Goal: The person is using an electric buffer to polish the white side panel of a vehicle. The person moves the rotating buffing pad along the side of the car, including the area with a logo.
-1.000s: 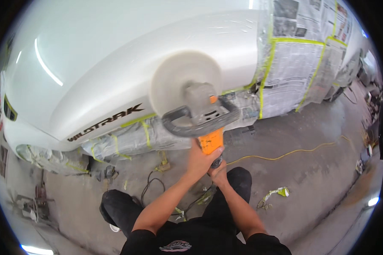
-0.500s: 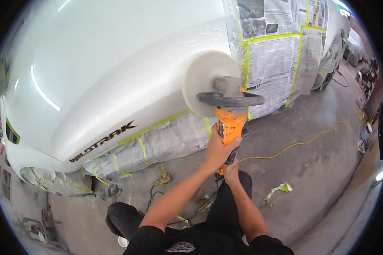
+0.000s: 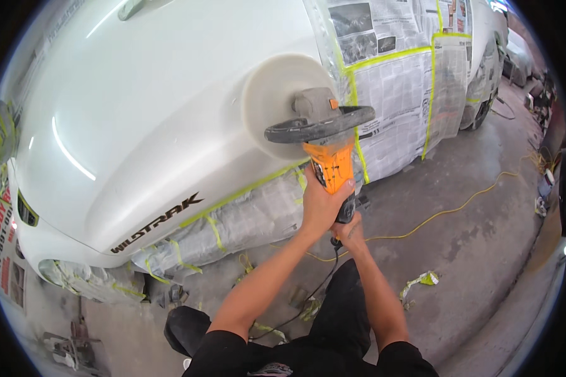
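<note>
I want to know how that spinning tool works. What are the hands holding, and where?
Both hands grip an orange polisher by its body: left hand higher up, right hand at the dark rear end by the cord.

The only view is from the camera on my head, looking down and forward past my forearms at the white car panel (image 3: 144, 125) close in front of me. Its fisheye lens bends the masked bodywork and the concrete floor (image 3: 478, 251) toward a dark round rim.
</note>
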Tool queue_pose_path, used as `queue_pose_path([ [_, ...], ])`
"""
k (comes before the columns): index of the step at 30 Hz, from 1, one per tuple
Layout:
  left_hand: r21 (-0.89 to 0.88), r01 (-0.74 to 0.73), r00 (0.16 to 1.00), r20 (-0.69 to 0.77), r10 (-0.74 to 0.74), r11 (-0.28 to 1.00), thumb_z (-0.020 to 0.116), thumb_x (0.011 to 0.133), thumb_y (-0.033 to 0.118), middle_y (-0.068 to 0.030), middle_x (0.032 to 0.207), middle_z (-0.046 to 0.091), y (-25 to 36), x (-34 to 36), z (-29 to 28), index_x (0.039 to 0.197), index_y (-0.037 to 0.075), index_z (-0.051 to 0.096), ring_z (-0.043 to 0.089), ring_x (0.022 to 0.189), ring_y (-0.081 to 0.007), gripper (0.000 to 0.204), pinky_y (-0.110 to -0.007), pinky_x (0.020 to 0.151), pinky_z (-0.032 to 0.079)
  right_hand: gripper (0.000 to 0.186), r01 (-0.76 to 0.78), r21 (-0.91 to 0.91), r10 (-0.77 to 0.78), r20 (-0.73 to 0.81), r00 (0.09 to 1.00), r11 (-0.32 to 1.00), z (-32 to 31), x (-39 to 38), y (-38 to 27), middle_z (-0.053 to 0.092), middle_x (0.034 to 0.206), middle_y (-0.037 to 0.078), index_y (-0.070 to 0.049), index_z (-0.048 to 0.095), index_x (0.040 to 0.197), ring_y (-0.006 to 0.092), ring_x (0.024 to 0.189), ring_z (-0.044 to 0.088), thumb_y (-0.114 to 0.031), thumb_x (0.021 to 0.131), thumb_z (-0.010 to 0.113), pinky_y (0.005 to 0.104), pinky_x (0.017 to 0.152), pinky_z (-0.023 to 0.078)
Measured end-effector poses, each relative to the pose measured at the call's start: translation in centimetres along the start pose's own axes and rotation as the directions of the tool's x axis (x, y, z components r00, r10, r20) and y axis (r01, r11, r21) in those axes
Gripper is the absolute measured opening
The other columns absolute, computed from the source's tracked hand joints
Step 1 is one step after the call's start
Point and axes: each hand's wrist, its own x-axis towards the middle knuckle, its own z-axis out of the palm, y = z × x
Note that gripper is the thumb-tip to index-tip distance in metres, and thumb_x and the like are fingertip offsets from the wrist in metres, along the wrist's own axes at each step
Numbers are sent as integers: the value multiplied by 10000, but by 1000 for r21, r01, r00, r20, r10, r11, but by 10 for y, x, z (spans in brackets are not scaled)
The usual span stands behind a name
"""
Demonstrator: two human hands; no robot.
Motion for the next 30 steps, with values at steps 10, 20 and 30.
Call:
queue_pose_path([
  [10, 31, 29, 997, -69, -27, 999, 827, 798, 334, -262, 1115, 676, -15, -24, -11, 1337, -36, 366, 688, 1003, -426, 800, -461, 861, 530, 175, -2, -83, 4, 31, 1000, 997, 12, -23, 11, 602, 624, 47, 14, 648, 771, 137, 529, 545, -140, 763, 731, 318, 498, 406],
  [20, 170, -88, 995, -32, 95, 982, 825, 770, 357, -252, 1057, 681, 40, 23, -15, 1251, -6, 406, 678, 962, -456, 734, -505, 806, 529, 124, 32, 266, -47, 51, 998, 963, 36, 7, -21, 590, 635, 45, -8, 611, 797, 134, 519, 544, -94, 774, 696, 308, 485, 399],
  [30, 382, -89, 996, 9, 93, 920, 825, 756, 364, -253, 1005, 686, 57, 25, -16, 1207, -14, 425, 686, 918, -454, 711, -511, 784, 533, 120, -45, 448, -18, 135, 991, 893, 44, -4, -37, 579, 621, 85, 6, 597, 866, 191, 496, 566, -1, 752, 633, 322, 507, 444],
])
